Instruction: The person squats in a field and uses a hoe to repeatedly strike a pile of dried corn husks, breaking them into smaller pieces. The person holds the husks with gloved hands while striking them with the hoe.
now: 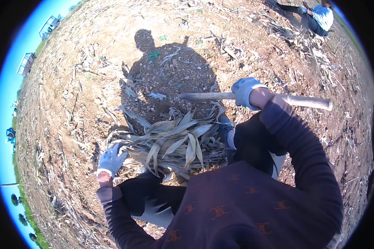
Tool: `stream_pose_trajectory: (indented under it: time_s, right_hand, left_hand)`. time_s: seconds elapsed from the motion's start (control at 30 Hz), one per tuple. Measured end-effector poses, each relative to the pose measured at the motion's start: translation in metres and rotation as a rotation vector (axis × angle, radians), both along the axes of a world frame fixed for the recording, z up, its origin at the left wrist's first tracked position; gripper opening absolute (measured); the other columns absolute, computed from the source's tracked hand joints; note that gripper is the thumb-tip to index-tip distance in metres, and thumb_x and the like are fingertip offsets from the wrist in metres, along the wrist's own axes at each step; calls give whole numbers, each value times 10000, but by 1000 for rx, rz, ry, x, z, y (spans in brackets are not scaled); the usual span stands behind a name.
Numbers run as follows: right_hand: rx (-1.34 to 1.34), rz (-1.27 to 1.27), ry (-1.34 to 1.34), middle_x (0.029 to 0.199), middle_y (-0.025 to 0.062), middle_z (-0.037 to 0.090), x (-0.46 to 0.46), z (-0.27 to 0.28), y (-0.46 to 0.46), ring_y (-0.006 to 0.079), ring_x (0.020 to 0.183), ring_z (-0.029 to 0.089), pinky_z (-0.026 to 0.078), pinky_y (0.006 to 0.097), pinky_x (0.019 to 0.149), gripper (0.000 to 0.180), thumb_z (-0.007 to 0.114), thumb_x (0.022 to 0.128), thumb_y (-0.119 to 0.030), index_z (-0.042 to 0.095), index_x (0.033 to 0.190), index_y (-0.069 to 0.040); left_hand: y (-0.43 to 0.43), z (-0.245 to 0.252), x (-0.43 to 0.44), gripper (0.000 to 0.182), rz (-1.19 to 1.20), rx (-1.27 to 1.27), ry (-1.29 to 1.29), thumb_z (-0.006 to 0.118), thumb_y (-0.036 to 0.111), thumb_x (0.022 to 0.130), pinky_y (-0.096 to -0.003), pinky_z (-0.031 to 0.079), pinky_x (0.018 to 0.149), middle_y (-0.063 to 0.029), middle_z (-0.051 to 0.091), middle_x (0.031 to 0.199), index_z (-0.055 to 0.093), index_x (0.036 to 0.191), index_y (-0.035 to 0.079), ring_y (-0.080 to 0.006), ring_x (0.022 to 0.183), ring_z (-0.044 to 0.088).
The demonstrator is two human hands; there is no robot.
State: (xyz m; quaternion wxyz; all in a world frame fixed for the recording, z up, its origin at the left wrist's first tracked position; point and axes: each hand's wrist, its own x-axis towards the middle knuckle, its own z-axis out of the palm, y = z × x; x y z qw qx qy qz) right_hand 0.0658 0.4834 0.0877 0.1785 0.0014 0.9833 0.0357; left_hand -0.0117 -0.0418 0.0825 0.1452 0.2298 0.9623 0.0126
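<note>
My right hand (247, 93), in a pale work glove, is closed around a wooden stick (308, 101) held roughly level above the soil. The stick's darker, narrower end points left. A heap of dry corn husks and leaves (174, 140) lies between my feet, in front of my bent knees. At the heap's left edge is my gloved left hand (112, 158), thumb apart from the fingers; its palm side is hidden. My shadow falls on the ground beyond the heap.
Dry stalks and husks (233, 53) litter the stony soil. A person (321, 18) is low to the ground at the upper right beside more stalks. Trailer-like vehicles (26, 64) and a blue vehicle (10, 135) stand along the field's far left edge. My shoe (226, 127) touches the heap's right side.
</note>
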Motion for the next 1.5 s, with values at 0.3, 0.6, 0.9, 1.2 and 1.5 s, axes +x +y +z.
stream_pose_trajectory:
  time_s: [0.3,0.6,0.9,1.2,1.5]
  right_hand:
    - [81,84,136,889,145,732,-37,21,-16,315,872,716,567,421,750,219,706,788,-235,737,934,-75]
    - [35,-79,39,937,125,729,-46,10,-16,309,908,706,546,432,819,194,653,822,-230,718,969,-120]
    - [-183,-292,68,1026,109,710,-74,35,-22,299,1011,666,515,412,887,293,742,773,-271,705,1030,-135]
    - [-497,-240,56,967,153,720,-133,-2,-80,260,847,691,533,364,787,509,728,807,-306,659,1260,-84]
    - [-493,-138,28,1092,166,710,-165,-26,-144,319,1000,680,517,395,884,528,714,788,-332,654,1269,-120]
  left_hand:
    - [28,-7,3,586,-23,19,-172,618,415,883,-406,445,1034,-181,605,1329,558,1344,58,-349,1227,568]
    - [34,-34,-7,565,-62,-36,-141,596,450,891,-443,439,1027,-153,599,1332,567,1342,110,-335,1224,565]
    - [41,-39,-4,612,-106,-78,-170,551,475,912,-420,376,1095,-175,555,1382,535,1351,50,-321,1306,503]
    - [74,-17,2,533,-211,-119,-200,556,435,917,-438,383,1079,-149,560,1378,565,1303,68,-323,1277,517]
    - [86,-18,8,498,-313,-121,-129,590,428,916,-432,406,1022,-102,597,1260,574,1289,98,-286,1222,533]
